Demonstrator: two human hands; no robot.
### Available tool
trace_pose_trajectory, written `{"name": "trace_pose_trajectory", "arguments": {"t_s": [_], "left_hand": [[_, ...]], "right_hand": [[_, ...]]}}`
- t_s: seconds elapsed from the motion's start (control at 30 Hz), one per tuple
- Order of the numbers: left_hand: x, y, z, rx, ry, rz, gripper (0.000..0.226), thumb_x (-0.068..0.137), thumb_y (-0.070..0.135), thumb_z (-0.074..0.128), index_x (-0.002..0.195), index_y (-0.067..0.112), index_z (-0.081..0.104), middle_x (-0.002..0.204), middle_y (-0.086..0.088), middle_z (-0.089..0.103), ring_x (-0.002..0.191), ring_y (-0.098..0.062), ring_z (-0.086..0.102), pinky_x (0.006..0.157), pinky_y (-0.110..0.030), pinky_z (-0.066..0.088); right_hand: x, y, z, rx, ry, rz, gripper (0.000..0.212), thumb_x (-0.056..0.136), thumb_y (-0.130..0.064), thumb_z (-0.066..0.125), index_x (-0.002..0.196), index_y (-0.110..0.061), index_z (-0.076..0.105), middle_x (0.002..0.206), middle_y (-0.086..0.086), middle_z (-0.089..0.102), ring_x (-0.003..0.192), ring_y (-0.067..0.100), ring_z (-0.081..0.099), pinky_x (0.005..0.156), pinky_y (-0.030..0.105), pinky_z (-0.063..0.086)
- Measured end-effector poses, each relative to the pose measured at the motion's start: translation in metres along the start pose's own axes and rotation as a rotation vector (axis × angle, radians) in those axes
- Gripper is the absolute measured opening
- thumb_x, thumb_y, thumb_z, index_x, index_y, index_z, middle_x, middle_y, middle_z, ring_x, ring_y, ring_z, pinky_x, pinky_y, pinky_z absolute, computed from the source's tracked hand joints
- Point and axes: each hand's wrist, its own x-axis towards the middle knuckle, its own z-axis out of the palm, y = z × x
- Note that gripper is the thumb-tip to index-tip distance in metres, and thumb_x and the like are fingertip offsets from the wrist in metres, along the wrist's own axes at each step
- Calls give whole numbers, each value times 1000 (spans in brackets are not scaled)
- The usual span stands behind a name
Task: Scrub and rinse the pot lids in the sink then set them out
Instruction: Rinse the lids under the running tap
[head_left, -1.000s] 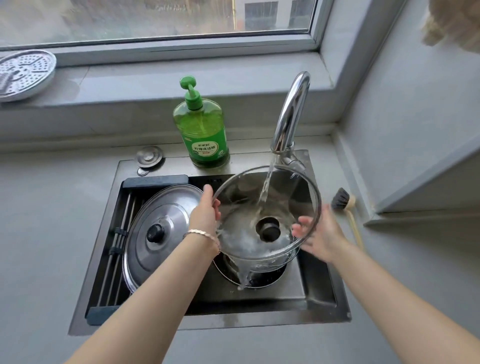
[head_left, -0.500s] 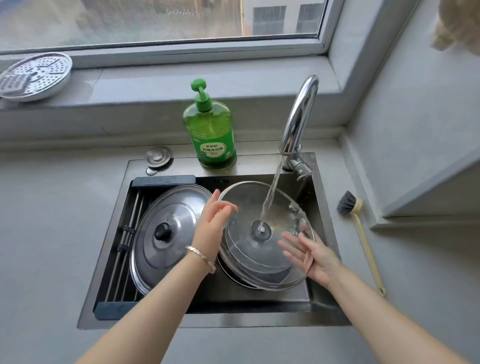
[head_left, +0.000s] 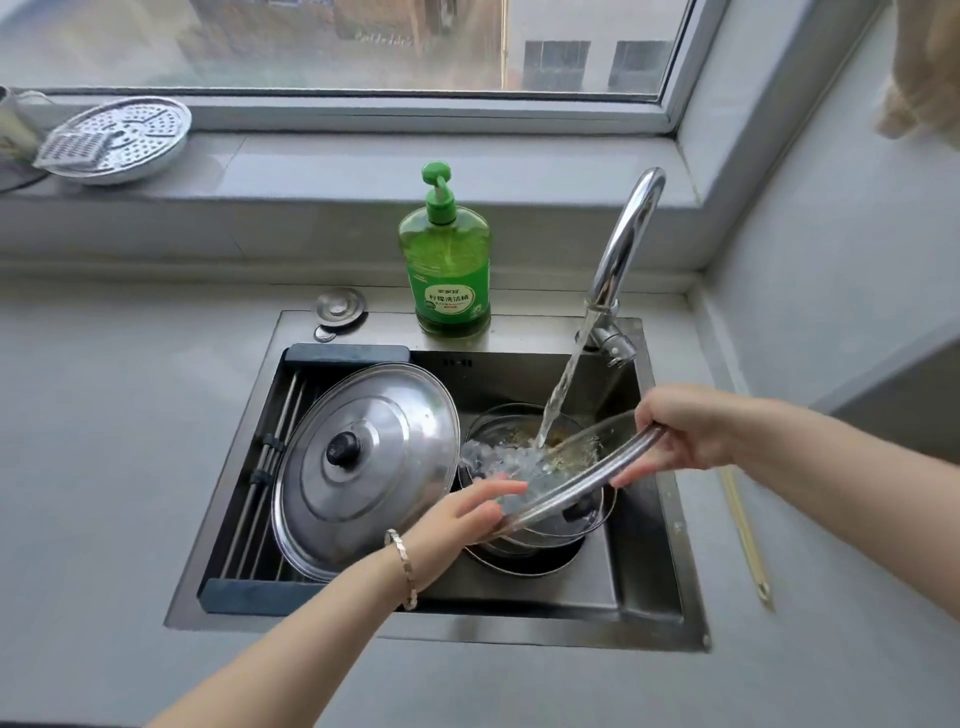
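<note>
A glass pot lid (head_left: 582, 475) with a steel rim is held tilted over the sink (head_left: 670, 545), underside up, its black knob facing down. Water from the tap (head_left: 626, 244) splashes onto its inner face. My right hand (head_left: 680, 431) grips the raised far-right rim. My left hand (head_left: 467, 512) holds the lower near-left rim, fingers stretched over the glass. A big steel lid (head_left: 363, 467) with a black knob leans on the rack in the sink's left half. More lids or a pot lie under the glass lid, partly hidden.
A green dish-soap bottle (head_left: 447, 260) stands behind the sink, a drain plug (head_left: 340, 304) to its left. A perforated steamer plate (head_left: 119, 137) lies on the windowsill. A brush handle (head_left: 745, 535) lies on the counter right of the sink.
The glass lid has been flipped from knob-up to underside-up and tilted. My right hand moved up to its far rim; my left hand dropped to the near rim. The camera tilted down slightly.
</note>
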Motion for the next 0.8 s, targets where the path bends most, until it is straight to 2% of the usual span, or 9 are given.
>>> {"name": "trace_pose_trajectory", "arguments": {"t_s": [0.13,0.2,0.27,0.33,0.4,0.47,0.57,0.7,0.8], "left_hand": [[-17,-3,-7,-144,128,84,47,55,41,76,96,18,70,105,-10,71,98,-15,65,89,-27,50],[-24,0,-14,-240,281,131,27,61,23,82,77,4,72,81,-8,74,77,-14,70,72,-23,54],[-33,2,-28,-306,392,171,42,62,43,79,63,1,70,65,-4,72,61,-10,69,61,-18,53],[-43,1,-49,-446,500,127,67,40,74,73,52,9,68,59,-10,70,55,-18,69,57,-24,56],[-51,-6,-73,-573,586,52,75,25,82,68,46,10,64,55,-15,67,50,-23,68,52,-29,57],[-61,-9,-95,-634,634,-11,73,26,83,67,43,12,63,52,-14,66,48,-22,67,51,-31,58],[-66,-17,-120,-783,709,-89,59,52,71,57,46,12,59,47,-11,64,43,-19,65,47,-27,56],[-47,-44,-154,-834,814,-237,42,91,47,47,71,10,51,44,-1,58,43,-13,61,49,-23,55],[-32,-76,-178,-643,859,-307,14,94,23,52,93,9,55,66,-5,62,63,-18,60,62,-27,53]], "right_hand": [[-5,-8,6,-23,-113,166,21,90,3,25,85,10,45,88,42,61,55,35,68,46,30,56],[-11,-13,18,0,-152,170,22,85,5,24,97,9,42,88,42,61,54,35,68,43,29,55],[-20,-23,35,22,-159,141,17,89,-3,30,104,2,36,81,38,62,51,35,67,40,31,54],[-23,-28,49,-41,-178,103,35,95,-34,40,113,-4,35,73,26,65,50,30,65,40,30,54],[-25,-26,65,-223,-155,20,66,87,-66,36,111,-5,42,70,11,59,52,19,59,48,28,55],[-22,-18,88,-422,-70,-214,66,77,-74,42,107,-16,54,76,0,53,64,12,53,60,28,53],[-11,-11,123,-420,31,-624,37,78,-50,64,91,-18,53,78,-4,58,68,10,54,63,24,45],[13,-23,160,235,-209,-503,10,91,-16,57,90,-7,52,83,13,66,70,22,70,62,29,58],[34,-29,187,484,-152,-428,12,94,-10,52,96,2,53,81,17,65,58,21,69,51,25,57]]}}
